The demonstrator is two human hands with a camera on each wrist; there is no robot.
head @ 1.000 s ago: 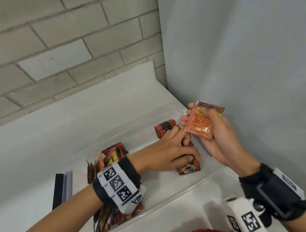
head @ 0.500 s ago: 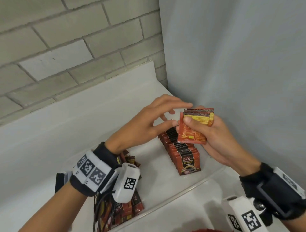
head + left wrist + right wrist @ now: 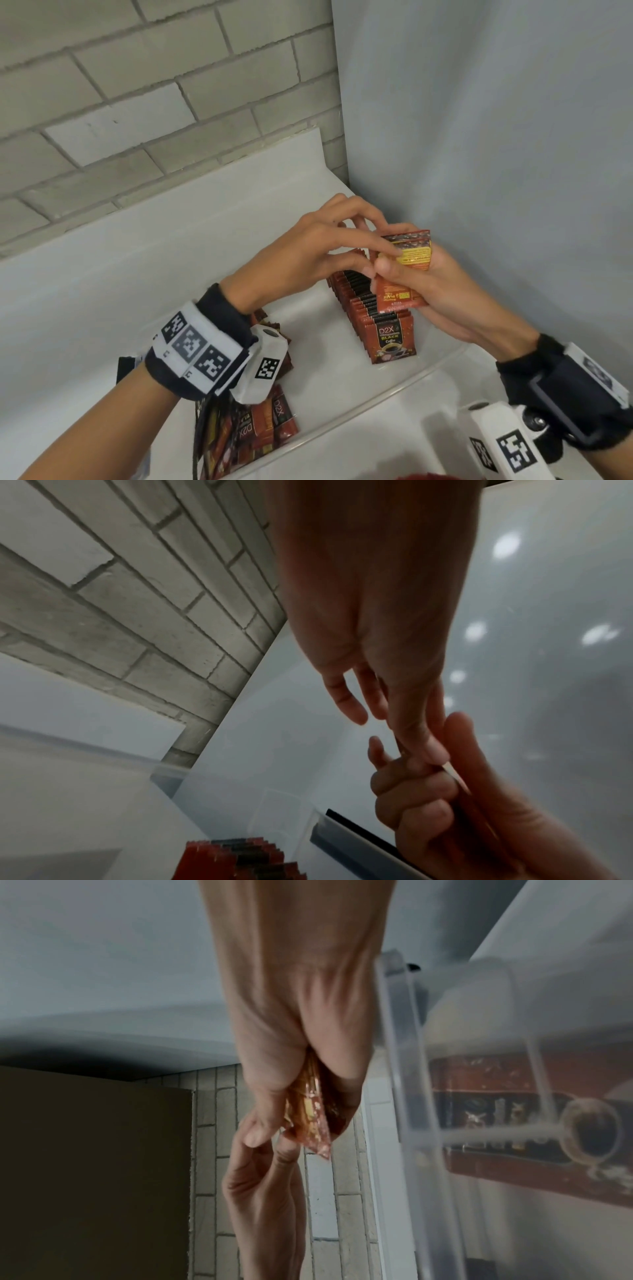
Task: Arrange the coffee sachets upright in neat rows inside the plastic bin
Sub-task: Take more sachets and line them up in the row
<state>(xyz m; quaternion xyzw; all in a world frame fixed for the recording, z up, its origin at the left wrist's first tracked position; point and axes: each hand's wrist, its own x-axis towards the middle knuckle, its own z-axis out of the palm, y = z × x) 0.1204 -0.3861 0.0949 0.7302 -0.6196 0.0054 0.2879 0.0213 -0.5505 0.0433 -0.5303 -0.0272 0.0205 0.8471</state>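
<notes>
Fingertips (image 3: pixel 394 251) of your left hand (image 3: pixel 308 253) are closing on the top edge of the small stack of sachets (image 3: pixel 406 270), index and thumb pinching at that upper corner, the other fingers fanned loosely above. Your right hand (image 3: pixel 442 291) grips the stack from behind, thumb clamped across its face, just above the upright row (image 3: pixel 373 315) standing in the clear plastic bin (image 3: pixel 404 383).

Judging by the look, these are light, thin foil packets, slick on the faces and floppy, so they should slide over each other easily. Peel 1 off by its crimped top seam, where the foil is stiffest. A pinch in the middle would likely buckle it.

That row leans a touch, with the front "D2X Black Coffee" packet facing you. A careless drop-in could topple it like dominoes, so brace the front as you add.

At the bin's left end sits a loose heap (image 3: pixel 253 428), jumbled and unsorted. Plenty left to file.
</notes>
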